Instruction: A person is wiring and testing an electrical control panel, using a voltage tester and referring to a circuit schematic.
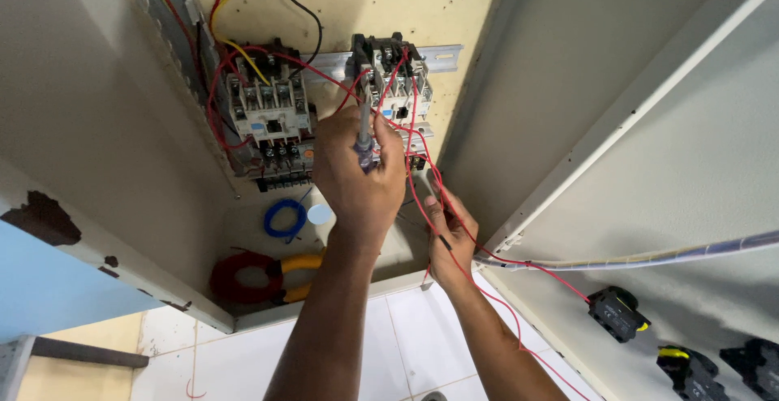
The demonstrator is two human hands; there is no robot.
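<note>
The screwdriver [364, 137], with a purple handle and thin shaft, stands near upright at the frame's centre, its tip up at the terminals of the right contactor [392, 80] on the metal rail [442, 53]. The left hand [357, 175] has its grip curled tight around the handle. At four o'clock from it, the right hand [448, 234] pinches a red wire [422, 198] just below that contactor, grip pressed together on it. At nine o'clock from the right contactor sits the left contactor [272, 117], laced with red and yellow wires. On the cabinet floor [243, 222], at seven o'clock, lie a blue wire coil [284, 219], a red wire coil [242, 278] and a yellow clamp tool [300, 275]. Black push-button parts [618, 313] hang on the open door [690, 166] at four o'clock.
</note>
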